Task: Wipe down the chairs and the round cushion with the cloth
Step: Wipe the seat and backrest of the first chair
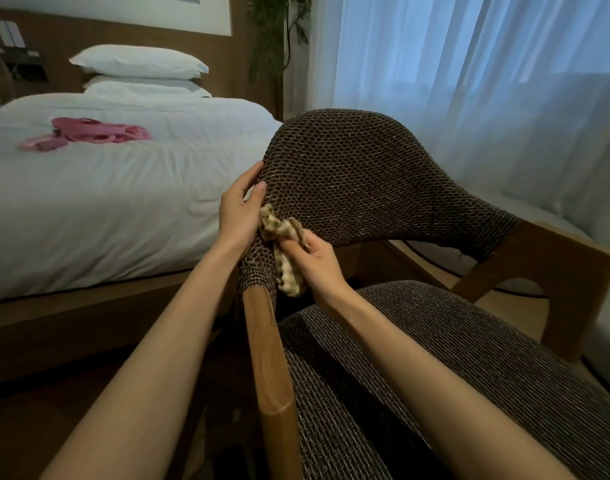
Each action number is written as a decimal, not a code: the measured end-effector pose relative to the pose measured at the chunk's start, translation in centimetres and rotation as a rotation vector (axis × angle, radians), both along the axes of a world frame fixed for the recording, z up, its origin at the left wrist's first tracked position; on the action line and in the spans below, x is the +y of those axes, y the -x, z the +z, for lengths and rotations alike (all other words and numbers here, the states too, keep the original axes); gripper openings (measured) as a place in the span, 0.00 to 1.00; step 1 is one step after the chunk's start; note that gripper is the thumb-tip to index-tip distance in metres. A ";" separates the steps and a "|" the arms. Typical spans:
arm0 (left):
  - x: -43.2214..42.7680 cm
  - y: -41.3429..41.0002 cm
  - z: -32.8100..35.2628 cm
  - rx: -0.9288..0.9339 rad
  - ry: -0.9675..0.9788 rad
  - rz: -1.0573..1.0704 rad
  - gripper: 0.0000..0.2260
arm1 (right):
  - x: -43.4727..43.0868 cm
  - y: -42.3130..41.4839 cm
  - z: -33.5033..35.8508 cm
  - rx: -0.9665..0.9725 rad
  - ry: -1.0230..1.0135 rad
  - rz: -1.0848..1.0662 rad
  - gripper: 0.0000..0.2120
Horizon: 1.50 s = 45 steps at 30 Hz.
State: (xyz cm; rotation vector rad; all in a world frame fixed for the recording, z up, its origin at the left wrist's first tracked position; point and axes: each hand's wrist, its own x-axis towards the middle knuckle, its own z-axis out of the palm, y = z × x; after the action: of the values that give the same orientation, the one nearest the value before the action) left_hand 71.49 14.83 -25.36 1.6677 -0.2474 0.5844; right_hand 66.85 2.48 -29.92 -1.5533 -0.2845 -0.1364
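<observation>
The right hand grips a ridged beige cloth on the coarse-woven brown chair. At ten o'clock, the left hand clasps its curved edge.

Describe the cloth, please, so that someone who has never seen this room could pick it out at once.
Beside the white bed stands a chair with a dark woven back. At that back's left edge, just above the wooden armrest, find the right hand. The cloth is the small crumpled piece gripped in it: pale beige and bumpy against the dark weave.
</observation>
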 end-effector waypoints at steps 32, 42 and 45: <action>-0.6 -3.4 0.7 -0.198 -0.625 0.135 0.22 | -1.5 -10.4 6.4 -0.414 0.232 -0.525 0.12; -0.8 -2.5 0.9 -0.145 -0.517 0.072 0.21 | 0.2 -1.7 -4.7 -0.056 0.020 -0.085 0.12; -0.9 -2.3 0.9 -0.142 -0.541 0.079 0.21 | 0.1 1.2 -6.4 0.023 -0.010 0.046 0.11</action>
State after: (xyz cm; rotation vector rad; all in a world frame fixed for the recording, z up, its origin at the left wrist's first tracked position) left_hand 73.75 13.92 -24.48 2.1653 -0.4757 0.7411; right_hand 65.69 2.59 -36.28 -1.5360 -0.3009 -0.0835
